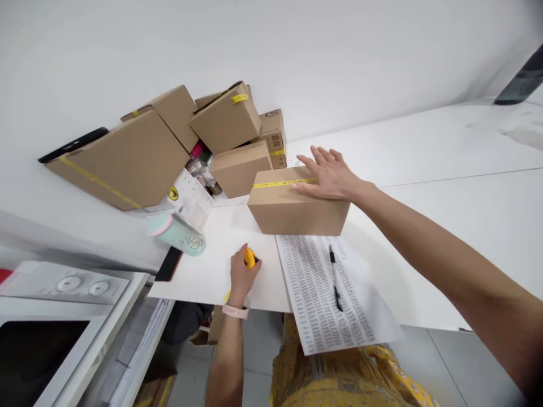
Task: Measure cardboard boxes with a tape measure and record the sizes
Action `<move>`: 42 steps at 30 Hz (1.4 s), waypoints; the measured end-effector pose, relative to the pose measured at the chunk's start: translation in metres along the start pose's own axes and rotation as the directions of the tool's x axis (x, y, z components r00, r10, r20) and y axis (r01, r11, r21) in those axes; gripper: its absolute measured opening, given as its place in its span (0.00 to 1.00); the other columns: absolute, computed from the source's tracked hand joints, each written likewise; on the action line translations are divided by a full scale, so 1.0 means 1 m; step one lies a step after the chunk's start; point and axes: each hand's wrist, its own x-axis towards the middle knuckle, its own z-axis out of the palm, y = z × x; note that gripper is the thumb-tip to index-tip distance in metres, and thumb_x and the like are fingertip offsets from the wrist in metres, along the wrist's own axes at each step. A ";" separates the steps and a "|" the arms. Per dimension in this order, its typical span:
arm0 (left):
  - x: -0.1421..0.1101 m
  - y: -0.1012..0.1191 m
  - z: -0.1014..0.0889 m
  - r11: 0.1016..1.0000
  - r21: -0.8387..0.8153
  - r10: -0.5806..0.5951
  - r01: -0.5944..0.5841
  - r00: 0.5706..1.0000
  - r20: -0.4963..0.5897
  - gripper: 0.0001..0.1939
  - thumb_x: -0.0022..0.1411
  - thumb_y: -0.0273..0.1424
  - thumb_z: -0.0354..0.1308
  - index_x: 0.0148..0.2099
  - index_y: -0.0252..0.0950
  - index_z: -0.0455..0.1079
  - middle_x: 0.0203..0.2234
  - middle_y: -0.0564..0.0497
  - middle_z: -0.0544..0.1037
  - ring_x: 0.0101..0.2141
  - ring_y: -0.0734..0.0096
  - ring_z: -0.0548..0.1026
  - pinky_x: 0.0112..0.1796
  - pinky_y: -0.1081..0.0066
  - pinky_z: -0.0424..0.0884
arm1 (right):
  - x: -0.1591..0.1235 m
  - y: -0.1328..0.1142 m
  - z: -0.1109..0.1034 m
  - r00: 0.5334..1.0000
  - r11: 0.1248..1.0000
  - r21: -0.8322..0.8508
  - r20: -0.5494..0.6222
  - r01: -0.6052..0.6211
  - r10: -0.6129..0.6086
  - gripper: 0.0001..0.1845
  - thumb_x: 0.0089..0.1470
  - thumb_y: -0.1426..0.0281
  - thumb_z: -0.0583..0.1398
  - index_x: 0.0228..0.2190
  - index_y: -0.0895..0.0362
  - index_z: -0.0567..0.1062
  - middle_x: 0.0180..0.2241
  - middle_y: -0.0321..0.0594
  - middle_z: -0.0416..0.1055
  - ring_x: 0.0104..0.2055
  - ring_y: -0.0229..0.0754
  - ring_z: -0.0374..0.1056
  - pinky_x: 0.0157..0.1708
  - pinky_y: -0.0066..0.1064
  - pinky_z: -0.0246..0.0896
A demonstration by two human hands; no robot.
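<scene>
My right hand [328, 176] lies on top of a brown cardboard box [299, 217], fingers spread. Yellow tape [271, 183] runs along the box's top and passes under the hand. Lower left of the box, my left hand [245, 276] is closed around a yellow and black tape measure [249, 258] at the table surface; a bit of yellow shows beside that wrist. A printed sheet [305, 294] of number columns sticks out from near the box's front and overhangs the table edge. A black pen [335, 277] rests on the sheet.
Several cardboard boxes [227, 121] are stacked against the wall at the back left. A mint tumbler [182, 234] stands by a white carton [190, 198] on the white table [449, 220]. A white microwave [51, 316] is at the lower left.
</scene>
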 end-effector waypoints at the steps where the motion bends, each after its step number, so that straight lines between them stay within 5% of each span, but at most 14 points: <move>1: 0.000 0.000 -0.002 0.997 -0.073 -0.026 0.024 0.999 -0.030 0.34 0.45 0.35 0.71 0.56 0.37 0.70 0.46 0.44 0.76 0.49 0.53 0.72 0.51 0.57 0.67 | 0.009 0.000 0.004 0.997 1.000 -0.002 0.077 -0.024 0.024 0.51 0.56 0.36 0.46 0.67 0.57 0.56 0.67 0.59 0.52 0.66 0.70 0.49 0.62 0.61 0.37; 4: -0.002 0.002 -0.009 0.949 -0.308 -0.101 0.072 0.992 -0.078 0.35 0.52 0.44 0.68 0.59 0.36 0.67 0.46 0.42 0.76 0.42 0.61 0.76 0.43 0.64 0.70 | 0.010 -0.002 0.014 0.990 0.999 -0.005 0.131 -0.044 0.044 0.49 0.55 0.35 0.46 0.65 0.56 0.62 0.61 0.58 0.62 0.61 0.68 0.57 0.59 0.60 0.44; 8: -0.009 0.015 -0.012 0.833 -0.549 -0.118 0.067 0.991 -0.058 0.34 0.52 0.49 0.68 0.57 0.38 0.69 0.45 0.43 0.77 0.41 0.66 0.77 0.41 0.67 0.71 | -0.028 -0.019 0.014 0.998 0.997 -0.044 -0.005 0.064 -0.065 0.49 0.56 0.36 0.48 0.64 0.58 0.64 0.65 0.58 0.57 0.64 0.66 0.52 0.61 0.56 0.43; 13: -0.018 0.032 -0.007 0.468 -0.881 -0.162 0.075 0.987 -0.002 0.19 0.55 0.40 0.68 0.48 0.38 0.76 0.43 0.47 0.79 0.40 0.68 0.77 0.42 0.68 0.72 | -0.095 -0.046 0.012 0.969 0.970 -0.127 -0.111 0.206 -0.221 0.46 0.58 0.42 0.55 0.66 0.59 0.59 0.69 0.56 0.49 0.69 0.61 0.47 0.67 0.53 0.34; 18: -0.031 0.037 -0.013 0.326 -0.938 -0.272 0.120 0.962 0.029 0.14 0.64 0.38 0.59 0.47 0.35 0.77 0.42 0.45 0.81 0.41 0.65 0.79 0.43 0.67 0.74 | -0.169 -0.066 0.034 0.937 0.950 -0.167 -0.191 0.262 -0.292 0.44 0.60 0.53 0.61 0.69 0.55 0.52 0.70 0.48 0.51 0.71 0.54 0.44 0.69 0.51 0.34; 22: -0.041 0.034 -0.022 0.250 -0.953 -0.346 0.173 0.935 0.079 0.17 0.69 0.38 0.51 0.47 0.34 0.78 0.40 0.43 0.82 0.40 0.64 0.80 0.43 0.65 0.75 | -0.232 -0.064 0.075 0.898 0.973 -0.138 -0.377 0.185 -0.225 0.28 0.61 0.65 0.62 0.61 0.51 0.64 0.59 0.46 0.68 0.63 0.51 0.60 0.62 0.46 0.52; 25: -0.046 0.028 -0.022 0.236 -0.950 -0.376 0.207 0.921 0.107 0.18 0.70 0.36 0.49 0.48 0.34 0.77 0.41 0.43 0.83 0.40 0.64 0.81 0.44 0.66 0.76 | -0.269 -0.049 0.103 0.859 0.998 -0.006 -0.509 -0.066 0.053 0.15 0.61 0.67 0.61 0.49 0.55 0.69 0.46 0.49 0.74 0.49 0.50 0.69 0.47 0.42 0.63; 28: -0.052 0.024 -0.016 0.208 -0.949 -0.374 0.236 0.916 0.146 0.17 0.69 0.36 0.51 0.49 0.34 0.77 0.42 0.43 0.83 0.41 0.65 0.81 0.46 0.67 0.75 | -0.283 -0.033 0.116 0.873 0.940 0.013 -0.366 -0.341 0.322 0.19 0.63 0.54 0.56 0.43 0.58 0.70 0.39 0.50 0.73 0.40 0.53 0.69 0.37 0.42 0.62; 33: -0.062 0.029 -0.002 0.206 -0.955 -0.360 0.213 0.924 0.129 0.17 0.69 0.38 0.53 0.52 0.37 0.76 0.44 0.46 0.82 0.43 0.65 0.81 0.49 0.68 0.73 | -0.268 -0.022 0.111 0.921 0.908 -0.153 -0.066 -0.389 0.384 0.18 0.65 0.55 0.53 0.34 0.56 0.71 0.31 0.43 0.73 0.36 0.50 0.70 0.35 0.38 0.58; 37: -0.066 0.034 0.000 0.262 -0.944 -0.391 0.200 0.916 0.086 0.16 0.69 0.37 0.52 0.50 0.37 0.77 0.44 0.46 0.82 0.43 0.68 0.80 0.48 0.70 0.74 | -0.266 -0.013 0.103 0.872 0.863 -0.176 0.046 -0.474 0.488 0.15 0.65 0.63 0.51 0.28 0.55 0.67 0.28 0.41 0.73 0.32 0.46 0.72 0.26 0.34 0.52; 42: -0.071 0.027 -0.001 0.329 -0.924 -0.370 0.195 0.927 0.064 0.16 0.67 0.39 0.56 0.49 0.37 0.78 0.44 0.45 0.82 0.42 0.66 0.80 0.44 0.70 0.75 | -0.299 0.017 0.093 0.792 0.790 -0.110 0.037 -0.603 0.609 0.16 0.64 0.61 0.48 0.25 0.53 0.64 0.27 0.44 0.73 0.31 0.50 0.72 0.20 0.33 0.48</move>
